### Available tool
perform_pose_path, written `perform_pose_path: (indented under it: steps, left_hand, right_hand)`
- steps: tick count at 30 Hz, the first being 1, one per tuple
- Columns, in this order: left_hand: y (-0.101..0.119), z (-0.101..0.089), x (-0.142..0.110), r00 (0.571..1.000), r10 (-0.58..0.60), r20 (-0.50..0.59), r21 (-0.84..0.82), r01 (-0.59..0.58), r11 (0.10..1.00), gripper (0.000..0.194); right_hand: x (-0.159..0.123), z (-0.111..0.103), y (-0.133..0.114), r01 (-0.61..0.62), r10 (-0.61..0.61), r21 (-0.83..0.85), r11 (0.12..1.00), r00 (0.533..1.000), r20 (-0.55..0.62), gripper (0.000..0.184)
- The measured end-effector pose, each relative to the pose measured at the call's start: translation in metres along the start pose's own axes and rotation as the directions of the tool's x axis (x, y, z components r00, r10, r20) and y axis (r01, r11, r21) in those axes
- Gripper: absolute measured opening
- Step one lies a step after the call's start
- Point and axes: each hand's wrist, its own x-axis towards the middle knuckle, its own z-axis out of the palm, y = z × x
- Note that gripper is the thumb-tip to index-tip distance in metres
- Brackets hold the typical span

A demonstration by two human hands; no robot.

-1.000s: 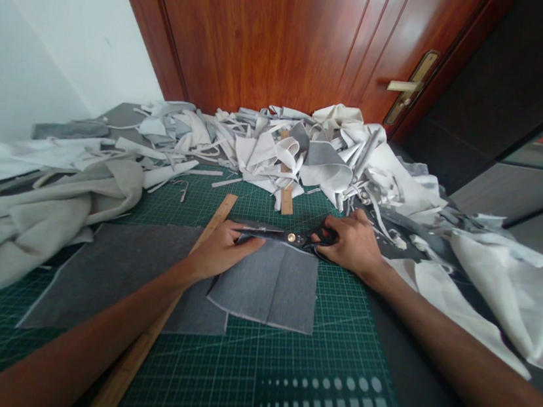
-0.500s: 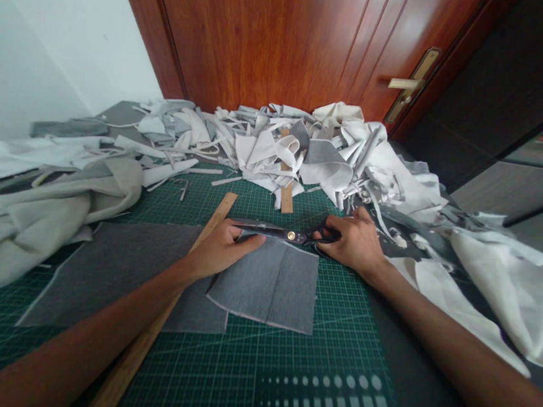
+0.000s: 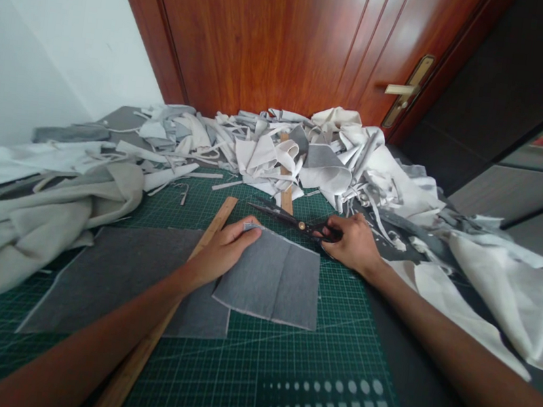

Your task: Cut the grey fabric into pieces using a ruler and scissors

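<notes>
My left hand (image 3: 227,249) is closed, pinching the upper left corner of a small grey fabric piece (image 3: 275,276). That piece tilts up at the pinched corner, and its right part reaches over the cutting mat. In my right hand (image 3: 353,240) are black-handled scissors (image 3: 301,225), their blades slightly parted and pointing left, just beyond the fabric's far edge. Beneath my left forearm lies a wooden ruler (image 3: 223,214), set diagonally across a larger dark grey fabric piece (image 3: 119,271). My left hand hides part of the ruler.
The green cutting mat (image 3: 321,361) covers the table. Piled fabric scraps (image 3: 262,156) line its far side, with another wooden strip (image 3: 286,200) partly under them. Beige cloth (image 3: 46,222) lies at left, white cloth (image 3: 503,291) at right. A wooden door (image 3: 272,38) stands behind.
The scissors have swung away from the fabric's far edge, tips moving farther off. My left hand still pinches the small piece, its corner now raised and folded between thumb and fingers.
</notes>
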Motion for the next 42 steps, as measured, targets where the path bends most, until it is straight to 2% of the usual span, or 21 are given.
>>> perform_pose_path:
  steps: [3, 7, 11, 16, 22, 28, 36, 42]
  left_hand:
    - [-0.003, 0.000, 0.000, 1.000, 0.007, -0.005, -0.018, -0.007, 1.000, 0.029]
    - [-0.010, 0.002, 0.000, 0.998, -0.046, -0.031, -0.009, 0.046, 0.999, 0.038]
    - [-0.012, 0.003, 0.001, 0.999, -0.033, -0.025, -0.029, 0.032, 0.999, 0.039]
    - [-0.011, 0.003, 0.001, 0.999, -0.036, -0.035, 0.028, 0.037, 0.999, 0.042]
    - [-0.006, 0.002, 0.000, 1.000, -0.003, -0.010, -0.057, 0.002, 0.998, 0.030]
    - [-0.010, 0.004, 0.001, 1.000, 0.007, 0.004, -0.121, -0.007, 0.993, 0.028]
    - [-0.010, 0.004, 0.000, 1.000, -0.023, -0.001, -0.112, 0.023, 0.993, 0.031]
    - [-0.009, 0.003, -0.002, 1.000, 0.023, -0.008, -0.081, -0.024, 0.996, 0.029]
  right_hand:
    - [0.001, -0.002, -0.001, 0.012, -0.013, 0.024, 1.000, 1.000, 0.015, 0.017]
    - [0.001, -0.004, -0.002, 0.047, -0.047, 0.010, 0.999, 0.999, 0.020, 0.020]
    - [0.001, -0.006, -0.002, 0.082, -0.082, -0.019, 0.996, 0.996, 0.033, 0.020]
    - [0.001, -0.006, -0.001, 0.082, -0.081, -0.038, 0.996, 0.996, 0.034, 0.019]
    - [0.001, -0.006, -0.003, 0.092, -0.090, -0.064, 0.994, 0.995, 0.033, 0.022]
    - [0.000, -0.008, -0.005, 0.115, -0.113, -0.115, 0.987, 0.993, 0.029, 0.023]
    - [-0.002, -0.008, -0.006, 0.125, -0.126, -0.177, 0.976, 0.992, 0.003, 0.019]
    - [-0.001, -0.009, -0.004, 0.122, -0.125, -0.200, 0.972, 0.992, -0.003, 0.018]
